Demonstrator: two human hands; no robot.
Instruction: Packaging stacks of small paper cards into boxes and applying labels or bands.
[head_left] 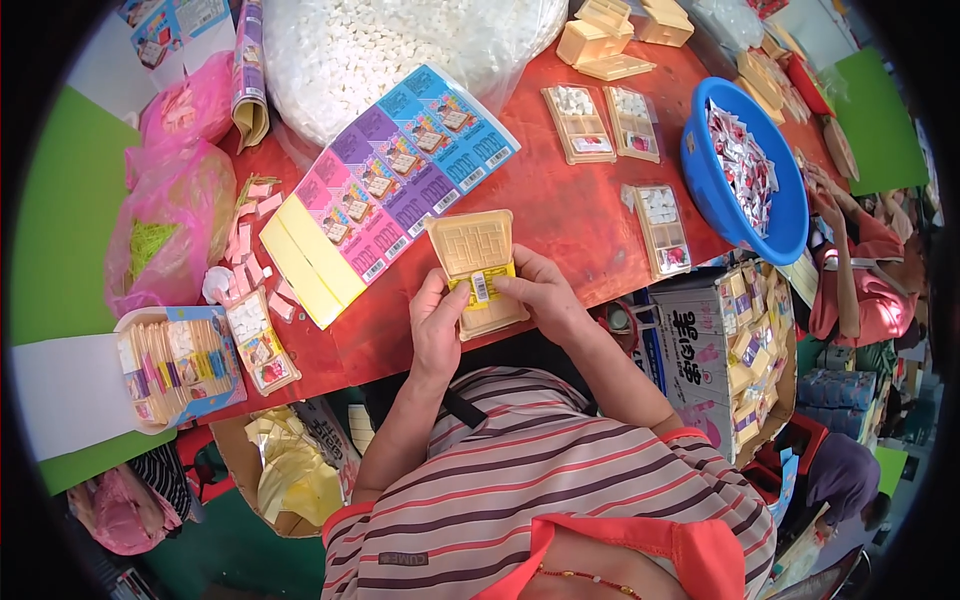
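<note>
Between my hands, over the front edge of the red table [565,250], is a small beige plastic box [475,240] with a ridged, maze-like pattern on its upper part. Across its middle lies a yellow label [497,281] with a barcode. My left hand [438,312] grips the left side, its thumb on the label's left end. My right hand [548,295] grips the right side, its thumb on the label's right end. Just beyond my left hand lies a sticker sheet [400,190] in pink, purple and blue, its bare yellow backing nearest me.
A large clear bag [400,60] of white pieces stands at the back. Filled boxes [660,225] lie near a blue basin [700,170] of sachets. Left are pink blocks [240,250], pink bags [190,200] and a packed carton [220,330]. Another person [880,270] sits far right.
</note>
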